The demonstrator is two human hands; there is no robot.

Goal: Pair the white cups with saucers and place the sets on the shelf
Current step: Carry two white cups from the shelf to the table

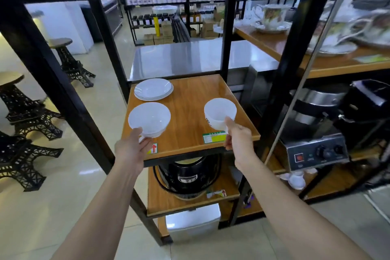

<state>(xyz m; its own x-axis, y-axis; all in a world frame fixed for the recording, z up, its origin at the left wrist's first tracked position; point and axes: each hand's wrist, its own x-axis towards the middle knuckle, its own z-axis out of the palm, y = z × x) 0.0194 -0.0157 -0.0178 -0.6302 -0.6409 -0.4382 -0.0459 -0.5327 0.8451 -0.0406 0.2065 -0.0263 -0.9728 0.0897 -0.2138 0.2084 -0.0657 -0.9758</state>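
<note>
Shelf: glossy orange-brown wooden board point(190, 99) in a black metal rack, shop floor around.
Saucers: stacked white round saucers point(153, 89), back-left corner.
Left hand point(132, 151): clamped on a plain white cup point(149, 119), front-left edge.
Right hand point(238, 138): clamped on a second white cup point(219, 113), front-right edge.

One head-worn camera looks forward and down, close over the wooden shelf point(190, 99); edges seem blurred.

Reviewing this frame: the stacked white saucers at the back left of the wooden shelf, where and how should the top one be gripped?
Grip the top saucer by its near rim, coming from the front. The saucers lie flat and stacked, so only the thin upturned edge offers purchase; a thumb on top and fingers slipped under would probably lift it. Both the left hand and right hand hold cups now.
</note>
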